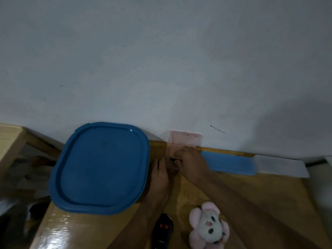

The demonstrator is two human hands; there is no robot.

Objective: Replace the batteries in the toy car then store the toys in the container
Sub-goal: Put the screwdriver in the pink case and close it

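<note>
At the wall edge of the wooden counter (269, 191), a person's left hand (161, 170) and right hand (187, 158) meet, fingers curled to pinch a small dark piece (173, 159) (too blurred to identify) over a pink translucent packet (185, 139). The black toy (162, 229), probably the car, lies well back toward the person, between the forearms, its long axis pointing at the wall, closer to the left arm. The container (100, 168), blue lid on, sits just left of the left hand. A pink plush toy (208, 227) lies beside the black toy.
</note>
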